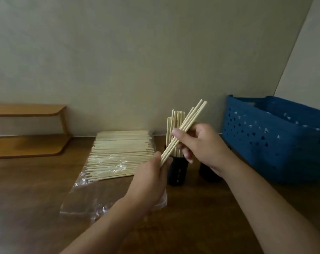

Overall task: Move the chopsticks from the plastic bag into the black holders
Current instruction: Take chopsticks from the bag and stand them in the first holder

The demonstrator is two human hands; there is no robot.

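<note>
Both hands busy on one small bunch of pale wooden chopsticks [184, 130], held up at a slant over the dark brown wooden worktop [36, 189]; left hand [148, 182] pinched round the lower ends, right hand [197, 142] curled round the middle, thumb on top, upper ends poking out toward the wall; hands close together but not touching, joined only by the sticks.

Just behind the bunch, a black round holder [178, 171] already stuffed with upright chopsticks [173, 125]; a second black round holder [208, 173] right beside it, mostly hidden under the right wrist, so couldn't tell what's inside.

Off to the left, a clear crinkly plastic bag [85, 202] lying flat on the worktop, mouth toward the camera, with a big flat pile of loose chopsticks [118, 153] resting on its far part, laid side by side and pointing left-right; the near part of the bag flat and see-through under the left forearm.

Far right, a blue plastic basket with triangle cutouts [265, 136] parked against the wall, near the second holder; far left, a low light-brown wooden shelf rack [27, 129] with two levels, well apart from everything else; plain beige wall [137, 52] behind the lot.
</note>
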